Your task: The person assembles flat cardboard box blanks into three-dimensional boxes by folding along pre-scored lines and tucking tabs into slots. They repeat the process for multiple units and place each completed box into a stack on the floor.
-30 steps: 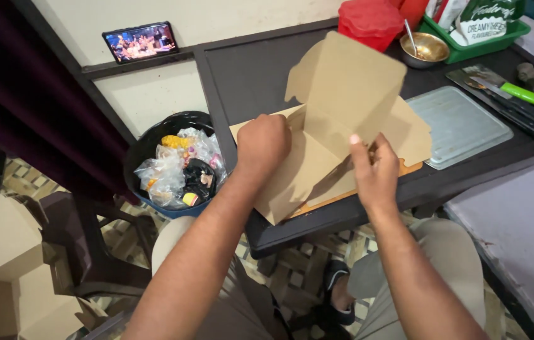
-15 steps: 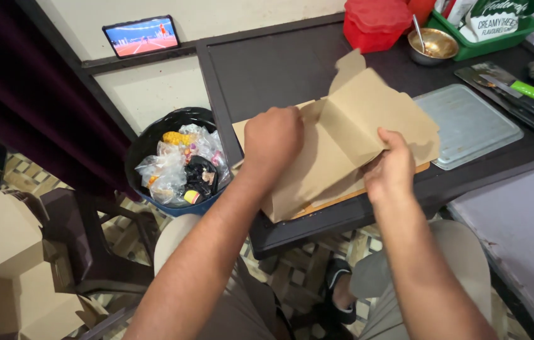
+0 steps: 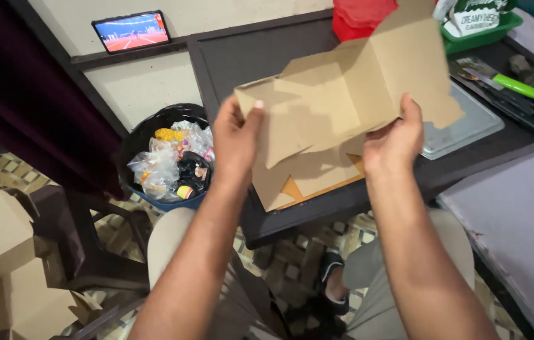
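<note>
Both my hands hold a brown cardboard box blank (image 3: pixel 348 94) lifted above the dark table (image 3: pixel 260 56), partly folded into a box shape with flaps spread. My left hand (image 3: pixel 235 141) grips its left edge, thumb on top. My right hand (image 3: pixel 396 138) grips its lower right side. Under the lifted piece, more flat brown cardboard (image 3: pixel 308 179) lies on the table's near edge.
A black bin (image 3: pixel 169 157) full of plastic wrappers stands left of the table. Folded cardboard boxes (image 3: pixel 2 252) sit on the floor at the left. A metal tray (image 3: pixel 462 126), a green-handled knife (image 3: pixel 512 85), a red container (image 3: pixel 361 16) and a green basket (image 3: pixel 481 25) are on the table. A small screen (image 3: pixel 131 30) leans on the wall ledge.
The cardboard was pressed down on the table stack; now both hands have lifted it and opened it out into a box shape, held higher.
</note>
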